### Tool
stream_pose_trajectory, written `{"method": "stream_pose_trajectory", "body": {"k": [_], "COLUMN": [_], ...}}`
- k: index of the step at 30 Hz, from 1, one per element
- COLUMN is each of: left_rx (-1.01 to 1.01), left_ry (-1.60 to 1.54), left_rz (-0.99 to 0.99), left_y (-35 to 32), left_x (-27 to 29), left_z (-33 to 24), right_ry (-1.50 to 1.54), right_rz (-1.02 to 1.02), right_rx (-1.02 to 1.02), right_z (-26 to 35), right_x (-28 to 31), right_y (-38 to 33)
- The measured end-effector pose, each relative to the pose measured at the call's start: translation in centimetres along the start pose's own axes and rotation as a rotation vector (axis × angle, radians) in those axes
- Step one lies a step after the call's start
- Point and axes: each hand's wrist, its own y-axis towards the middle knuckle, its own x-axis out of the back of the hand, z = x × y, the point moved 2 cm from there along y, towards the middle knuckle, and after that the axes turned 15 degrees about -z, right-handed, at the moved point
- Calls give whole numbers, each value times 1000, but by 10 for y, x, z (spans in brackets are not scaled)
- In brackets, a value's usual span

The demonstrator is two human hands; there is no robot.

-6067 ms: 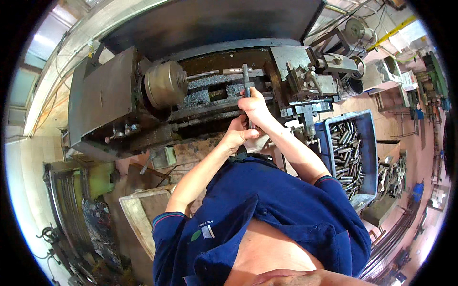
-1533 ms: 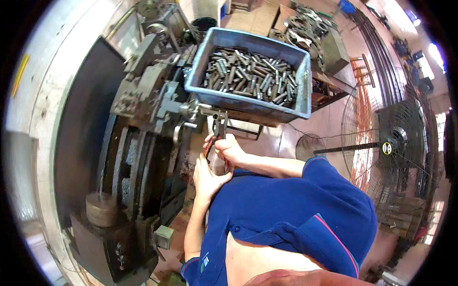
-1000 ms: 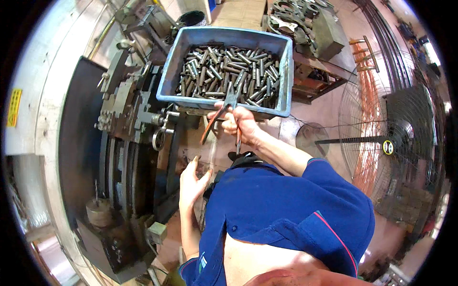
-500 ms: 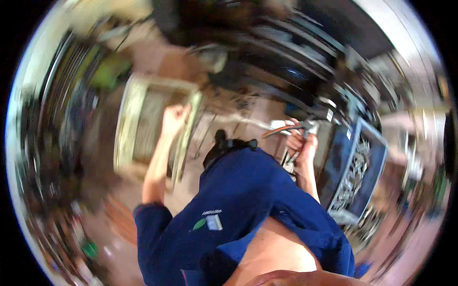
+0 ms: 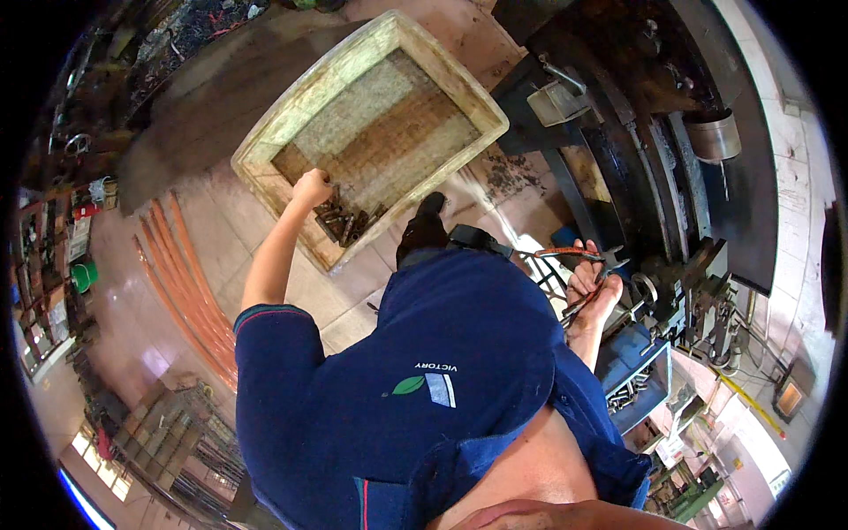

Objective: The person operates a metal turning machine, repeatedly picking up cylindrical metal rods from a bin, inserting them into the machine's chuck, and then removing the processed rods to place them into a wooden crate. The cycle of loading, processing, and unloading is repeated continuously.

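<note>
Short dark metal pieces (image 5: 343, 223) heaped in the near corner of a worn cream-coloured crate (image 5: 265, 150) on the tiled floor. Left hand (image 5: 311, 187) reaching down over that corner, fingers curled over the heap; whether closed on a piece, cannot tell. Right hand (image 5: 590, 290) off to the other side, wrapped around red-handled pliers (image 5: 565, 256), beside the dark lathe (image 5: 671, 177). Below that, a blue bin (image 5: 632, 371) with more metal pieces. Orange pipes (image 5: 181, 283) lying along the floor, well apart from the crate.

One head-worn fisheye looks steeply down, probably near the torso.
</note>
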Motion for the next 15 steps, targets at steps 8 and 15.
{"method": "stream_pose_trajectory", "body": {"k": [8,15], "left_rx": [-136,-150], "left_ry": [233,240], "left_rz": [36,40], "left_y": [8,-2], "left_x": [-32,-22], "left_z": [-1,-11], "right_ry": [3,-6], "right_rz": [-58,48], "right_rx": [6,-38], "right_z": [-16,-14], "right_x": [-9,4], "right_y": [-7,2]}}
